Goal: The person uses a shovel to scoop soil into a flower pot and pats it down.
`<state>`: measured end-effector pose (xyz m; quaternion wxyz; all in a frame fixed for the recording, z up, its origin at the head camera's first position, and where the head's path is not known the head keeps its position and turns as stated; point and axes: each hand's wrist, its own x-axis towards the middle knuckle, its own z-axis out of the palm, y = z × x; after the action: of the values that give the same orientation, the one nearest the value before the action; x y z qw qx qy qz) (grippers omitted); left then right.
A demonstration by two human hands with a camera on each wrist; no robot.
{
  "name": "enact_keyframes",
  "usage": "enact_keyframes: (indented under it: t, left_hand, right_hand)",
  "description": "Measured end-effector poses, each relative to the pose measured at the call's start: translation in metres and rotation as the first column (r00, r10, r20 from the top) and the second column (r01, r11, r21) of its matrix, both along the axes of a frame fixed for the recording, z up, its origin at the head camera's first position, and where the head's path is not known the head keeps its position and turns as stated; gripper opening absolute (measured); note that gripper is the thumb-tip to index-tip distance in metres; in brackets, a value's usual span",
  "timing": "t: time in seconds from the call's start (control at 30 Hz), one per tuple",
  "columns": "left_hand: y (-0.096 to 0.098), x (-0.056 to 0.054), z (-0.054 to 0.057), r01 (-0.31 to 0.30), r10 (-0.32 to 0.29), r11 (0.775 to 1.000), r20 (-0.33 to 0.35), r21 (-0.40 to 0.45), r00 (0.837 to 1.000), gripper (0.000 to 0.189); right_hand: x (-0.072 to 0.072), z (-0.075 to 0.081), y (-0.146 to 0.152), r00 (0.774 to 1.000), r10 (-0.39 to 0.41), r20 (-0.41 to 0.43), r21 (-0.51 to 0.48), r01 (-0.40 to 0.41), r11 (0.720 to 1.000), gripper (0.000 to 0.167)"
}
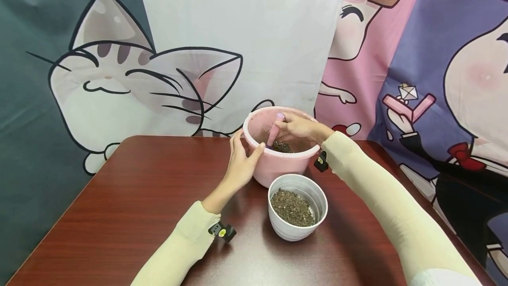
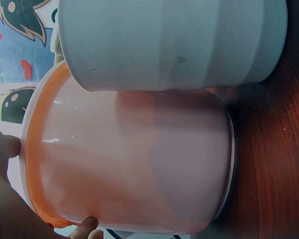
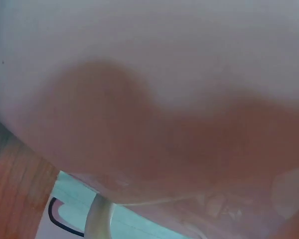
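A pink bucket stands on the table with dark, crumbly soil inside. My left hand holds its near left rim, thumb at the rim and fingers spread along the outer wall; the left wrist view shows these fingers against the bucket. Reaching over the right rim, my right hand grips the pink handle of a small trowel, whose purple lower end is mostly hidden inside. The bucket's wall fills most of the right wrist view, where the right hand cannot be seen.
In front of the bucket stands a white ribbed pot, with dry brown soil in it. The reddish-brown table extends left of both. Behind its far edge hangs a cartoon-printed cloth.
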<state>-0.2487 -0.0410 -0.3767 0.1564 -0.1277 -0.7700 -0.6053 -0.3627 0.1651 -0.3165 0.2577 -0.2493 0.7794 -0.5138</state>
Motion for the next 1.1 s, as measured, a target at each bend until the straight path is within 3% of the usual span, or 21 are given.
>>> enact_keyframes:
  t: [0.3, 0.53, 0.73, 0.9, 1.1]
  left_hand:
    - [0.0, 0.004, 0.002, -0.022, 0.029, 0.998, 0.107, -0.067, 0.994, 0.077]
    - [0.0, 0.004, 0.004, -0.026, 0.034, 0.997, 0.115, -0.076, 0.993, 0.077]
    - [-0.001, 0.004, 0.008, -0.027, 0.037, 0.996, 0.112, -0.089, 0.993, 0.077]
    - [-0.002, 0.004, 0.008, -0.013, 0.023, 0.996, 0.113, -0.091, 0.993, 0.077]
    - [-0.002, 0.004, 0.005, -0.008, 0.019, 0.996, 0.131, -0.09, 0.991, 0.078]
  right_hand:
    - [0.002, 0.004, 0.003, 0.998, 0.058, 0.015, 0.054, -0.059, 0.997, 0.048]
    - [0.003, 0.008, 0.004, 0.99, -0.112, 0.081, 0.123, 0.102, 0.987, 0.033]
    - [0.0, 0.011, 0.003, 0.991, -0.046, 0.122, 0.11, 0.032, 0.993, 0.049]
    - [-0.001, 0.011, 0.005, 0.995, 0.004, 0.099, 0.158, -0.02, 0.987, 0.057]
    - [-0.002, 0.009, 0.007, 0.995, -0.025, 0.101, 0.179, 0.007, 0.984, 0.056]
